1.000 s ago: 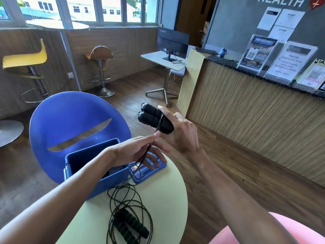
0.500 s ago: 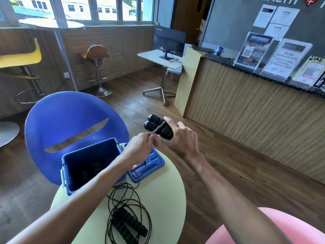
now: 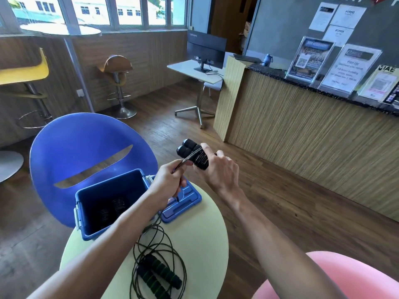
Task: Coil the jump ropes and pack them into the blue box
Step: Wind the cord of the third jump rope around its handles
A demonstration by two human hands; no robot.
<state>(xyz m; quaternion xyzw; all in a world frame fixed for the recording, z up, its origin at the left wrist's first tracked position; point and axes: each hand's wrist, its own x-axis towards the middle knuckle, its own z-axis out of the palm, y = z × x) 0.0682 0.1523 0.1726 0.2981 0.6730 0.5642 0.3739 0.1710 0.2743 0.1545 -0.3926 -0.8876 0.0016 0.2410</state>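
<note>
Since a second ago left hand (image 3: 170,178) has closed, pinching the cord (image 3: 190,155) taut beside the right hand (image 3: 216,169) gripping both handles (image 3: 191,151), so winding nears finishing.

Bright daylight from windows (image 3: 129,11), wide-angle bowing at edges, slightly soft focus

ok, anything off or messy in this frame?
Nothing damaged or spilled. The second jump rope lies loose on the round table, not yet coiled. The lid lies flat beside the open blue box. The left hand and right hand are winding cord around the handles.
</note>
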